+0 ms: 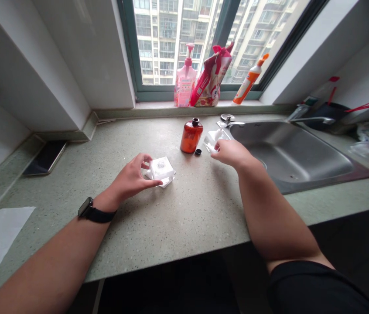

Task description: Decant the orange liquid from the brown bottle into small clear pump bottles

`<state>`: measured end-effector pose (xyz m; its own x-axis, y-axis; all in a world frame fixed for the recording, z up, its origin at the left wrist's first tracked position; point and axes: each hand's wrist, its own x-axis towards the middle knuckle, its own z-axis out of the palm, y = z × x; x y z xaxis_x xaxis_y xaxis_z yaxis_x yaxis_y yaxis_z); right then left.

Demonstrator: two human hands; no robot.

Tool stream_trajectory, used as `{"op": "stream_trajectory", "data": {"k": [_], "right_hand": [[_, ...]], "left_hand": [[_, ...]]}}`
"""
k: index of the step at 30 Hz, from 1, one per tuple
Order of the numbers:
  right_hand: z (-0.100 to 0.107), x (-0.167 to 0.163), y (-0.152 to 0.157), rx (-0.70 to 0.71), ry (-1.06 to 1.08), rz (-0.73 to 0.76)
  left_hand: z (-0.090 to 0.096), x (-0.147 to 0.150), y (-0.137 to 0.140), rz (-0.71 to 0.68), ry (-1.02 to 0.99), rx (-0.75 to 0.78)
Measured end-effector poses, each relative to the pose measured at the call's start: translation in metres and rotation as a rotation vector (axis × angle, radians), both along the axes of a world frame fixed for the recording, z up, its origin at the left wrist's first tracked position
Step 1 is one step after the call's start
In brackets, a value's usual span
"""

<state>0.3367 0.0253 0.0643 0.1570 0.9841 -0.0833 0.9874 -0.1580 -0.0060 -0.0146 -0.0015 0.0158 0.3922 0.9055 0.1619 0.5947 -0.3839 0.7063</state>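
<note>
My left hand [135,175] is closed around a small white, partly see-through square block [161,168] with a round mark on top. The block rests on the counter over something flat and white. My right hand [232,152] is lowered onto a clear and white object [215,136] beside the sink, its thumb and fingers curled at the near edge. The hand hides part of that object, so its kind is unclear. Between my hands stands an amber bottle [189,138], upright and uncapped. A small black cap [198,152] lies at its foot.
A steel sink [302,150] with a faucet [315,117] is at the right. A pink pump bottle [184,85], a red bag [212,78] and an orange-and-white bottle [250,80] stand on the windowsill. A phone [45,158] and white paper [3,240] lie at the left.
</note>
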Motion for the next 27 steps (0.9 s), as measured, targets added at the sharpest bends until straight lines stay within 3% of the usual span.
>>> {"op": "stream_trajectory", "data": {"k": [4,7,12,17,21,27], "right_hand": [[0.013,0.004,-0.011,0.103,0.119,0.022],[0.020,0.013,-0.015,0.120,0.227,0.125],[0.024,0.009,-0.013,-0.047,0.797,0.490],[0.008,-0.027,-0.012,0.092,1.141,0.561],[0.000,-0.043,-0.017,0.235,1.187,0.574],[0.003,-0.050,-0.024,0.346,0.999,0.665]], "left_hand": [[-0.003,-0.001,0.001,-0.028,-0.023,-0.013],[-0.005,-0.001,0.001,-0.040,-0.042,-0.015],[-0.008,0.000,0.002,-0.062,-0.057,0.015],[-0.008,-0.001,0.002,-0.077,-0.050,0.037],[-0.007,0.000,0.002,-0.081,-0.043,0.040],[-0.008,0.000,0.002,-0.072,-0.054,0.013]]}}
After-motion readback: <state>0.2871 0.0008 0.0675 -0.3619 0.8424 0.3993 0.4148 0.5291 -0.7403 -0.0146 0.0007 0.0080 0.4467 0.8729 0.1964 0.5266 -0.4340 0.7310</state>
